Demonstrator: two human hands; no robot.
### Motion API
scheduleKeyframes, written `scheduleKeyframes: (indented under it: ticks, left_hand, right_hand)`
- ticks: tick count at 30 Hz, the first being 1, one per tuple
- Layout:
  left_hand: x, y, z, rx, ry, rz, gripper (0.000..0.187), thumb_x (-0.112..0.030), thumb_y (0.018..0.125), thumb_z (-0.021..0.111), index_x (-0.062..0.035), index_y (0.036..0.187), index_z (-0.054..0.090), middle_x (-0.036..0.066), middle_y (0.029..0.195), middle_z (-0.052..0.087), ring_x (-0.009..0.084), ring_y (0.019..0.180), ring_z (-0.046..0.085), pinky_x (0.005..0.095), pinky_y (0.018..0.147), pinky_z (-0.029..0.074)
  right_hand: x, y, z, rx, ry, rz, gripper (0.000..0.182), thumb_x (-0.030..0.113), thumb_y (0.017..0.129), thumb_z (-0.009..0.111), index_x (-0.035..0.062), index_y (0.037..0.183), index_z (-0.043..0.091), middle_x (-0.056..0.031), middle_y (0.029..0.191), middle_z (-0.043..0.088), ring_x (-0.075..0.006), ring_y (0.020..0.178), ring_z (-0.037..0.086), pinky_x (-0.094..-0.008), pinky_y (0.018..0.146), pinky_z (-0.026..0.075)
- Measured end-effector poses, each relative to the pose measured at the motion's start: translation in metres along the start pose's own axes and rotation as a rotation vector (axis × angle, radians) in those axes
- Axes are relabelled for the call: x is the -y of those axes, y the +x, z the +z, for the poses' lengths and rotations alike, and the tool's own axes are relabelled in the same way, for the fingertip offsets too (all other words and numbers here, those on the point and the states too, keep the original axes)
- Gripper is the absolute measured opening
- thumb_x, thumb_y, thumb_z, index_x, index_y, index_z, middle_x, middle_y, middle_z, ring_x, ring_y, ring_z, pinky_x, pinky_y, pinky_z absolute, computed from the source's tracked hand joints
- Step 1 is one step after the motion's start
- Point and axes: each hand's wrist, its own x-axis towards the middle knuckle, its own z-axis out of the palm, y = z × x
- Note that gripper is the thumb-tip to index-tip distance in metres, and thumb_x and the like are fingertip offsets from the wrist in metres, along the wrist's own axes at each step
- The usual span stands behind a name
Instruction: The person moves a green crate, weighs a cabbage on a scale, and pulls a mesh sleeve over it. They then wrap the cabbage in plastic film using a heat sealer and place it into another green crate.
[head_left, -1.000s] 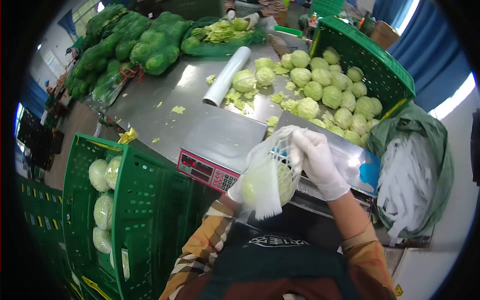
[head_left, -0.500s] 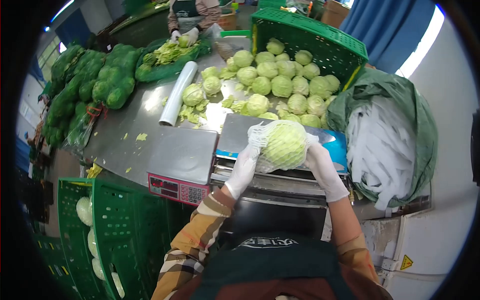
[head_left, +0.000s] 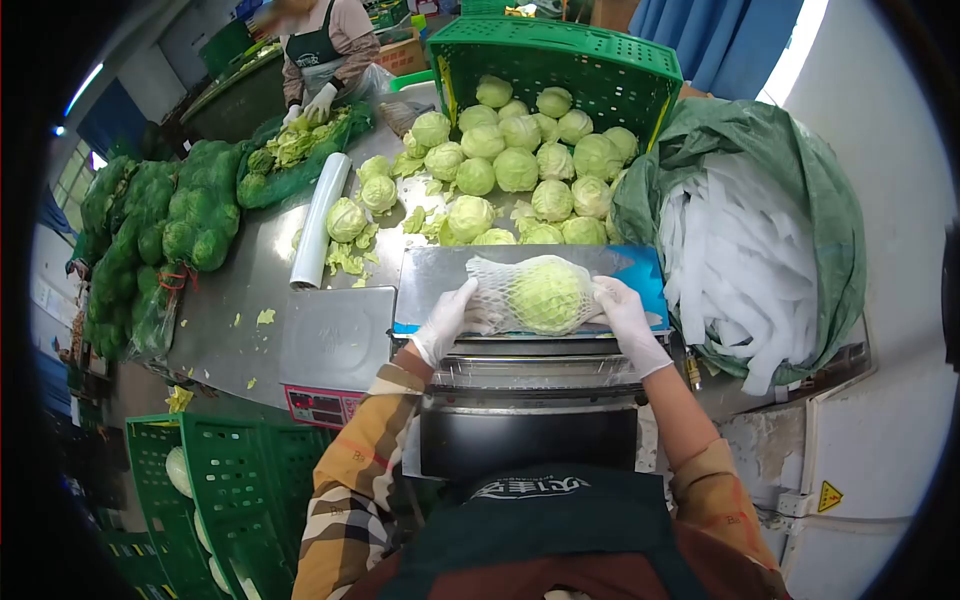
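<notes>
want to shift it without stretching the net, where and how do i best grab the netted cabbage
I'd cup the round body of the netted cabbage, one palm from each side: it bulges there and fills the white net, which lies slack toward the left hand and would likely stretch if pulled.

This is looking like a vegetable packing room: loose cabbages are lying before a tipped green crate at the metal table's far edge, bulging net sacks are lining its left edge, a scale is sitting at its near edge, and white netting is sheathing one cabbage.
</notes>
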Motion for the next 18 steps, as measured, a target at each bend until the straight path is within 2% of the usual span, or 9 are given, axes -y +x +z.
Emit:
scheduleKeyframes:
  ticks: [4,6,7,8,9,11,12,17,18]
  left_hand:
    - [-0.023,-0.054,-0.012,-0.114,0.503,0.205,0.037,-0.035,0.097,0.053,-0.003,0.116,0.059,0.011,0.101,0.068,0.0244,0.09,0.066,0.0366,0.074,0.054]
    - [-0.02,-0.084,-0.031,-0.174,1.392,0.588,0.03,-0.024,0.094,0.057,-0.006,0.118,0.057,0.01,0.088,0.065,0.0264,0.081,0.064,0.0372,0.07,0.052]
    - [-0.019,-0.09,-0.044,-0.172,1.395,0.59,0.03,-0.024,0.094,0.057,-0.006,0.118,0.057,0.01,0.088,0.065,0.0264,0.081,0.064,0.0372,0.07,0.052]
    - [-0.017,-0.093,-0.058,0.062,1.668,0.721,0.037,-0.021,0.091,0.056,-0.0061,0.124,0.053,0.01,0.082,0.061,0.0273,0.076,0.062,0.0383,0.067,0.051]
    - [-0.014,-0.094,-0.069,0.318,1.926,0.847,0.045,-0.017,0.088,0.056,-0.0062,0.131,0.049,0.011,0.076,0.056,0.0282,0.071,0.06,0.0393,0.064,0.05]
    - [-0.011,-0.092,-0.076,0.388,1.947,0.901,0.052,-0.014,0.087,0.054,-0.0097,0.137,0.044,0.009,0.071,0.053,0.0267,0.065,0.057,0.0407,0.06,0.049]
    - [-0.012,-0.086,-0.072,0.424,1.978,0.88,0.051,-0.014,0.088,0.053,-0.0101,0.138,0.043,0.01,0.071,0.054,0.0272,0.065,0.058,0.0405,0.059,0.049]
    - [0.007,-0.055,-0.051,0.464,2.029,0.743,0.039,-0.023,0.094,0.051,-0.0129,0.131,0.052,0.01,0.066,0.058,0.0274,0.06,0.061,0.0426,0.052,0.047]
    - [0.014,-0.055,-0.051,0.33,2.061,0.832,0.031,-0.025,0.093,0.053,-0.0134,0.121,0.058,0.009,0.065,0.058,0.0265,0.061,0.062,0.0414,0.053,0.047]
  right_hand:
    - [0.018,-0.018,-0.047,-0.035,-0.425,-0.195,0.05,0.017,0.087,0.068,-0.002,0.13,0.051,-0.0085,0.103,0.066,-0.0142,0.082,0.062,-0.0266,0.067,0.05]
    - [0.026,-0.042,-0.075,0.007,-0.599,-0.304,0.054,0.015,0.084,0.071,0.0003,0.131,0.051,-0.007,0.099,0.065,-0.0142,0.079,0.061,-0.027,0.067,0.049]
    - [0.038,-0.059,-0.086,0.134,-0.996,-0.596,0.056,0.014,0.081,0.071,0.0034,0.133,0.051,-0.0062,0.093,0.062,-0.0158,0.078,0.061,-0.0285,0.067,0.048]
    - [0.046,-0.071,-0.092,0.269,-1.39,-0.889,0.059,0.013,0.079,0.07,0.0065,0.134,0.051,-0.0053,0.087,0.06,-0.0174,0.076,0.06,-0.03,0.067,0.048]
    - [0.051,-0.078,-0.094,0.267,-1.39,-0.889,0.059,0.013,0.079,0.07,0.0065,0.134,0.051,-0.0053,0.087,0.06,-0.0174,0.076,0.06,-0.03,0.067,0.048]
    - [0.055,-0.09,-0.096,0.502,-1.838,-0.808,0.059,0.014,0.079,0.066,0.0104,0.136,0.049,-0.007,0.084,0.056,-0.0216,0.077,0.059,-0.0325,0.067,0.047]
    - [0.05,-0.085,-0.095,0.474,-1.78,-0.974,0.056,0.013,0.082,0.061,0.0114,0.137,0.048,-0.0087,0.078,0.055,-0.0215,0.071,0.059,-0.033,0.062,0.047]
    - [0.024,-0.072,-0.073,0.504,-1.547,-1.027,0.051,0.018,0.082,0.064,0.0131,0.132,0.054,-0.0043,0.059,0.05,-0.0227,0.049,0.054,-0.0344,0.048,0.044]
    - [0.016,-0.076,-0.072,0.378,-1.507,-1.018,0.044,0.02,0.082,0.065,0.0147,0.126,0.059,-0.0038,0.058,0.051,-0.0228,0.05,0.055,-0.0351,0.049,0.044]
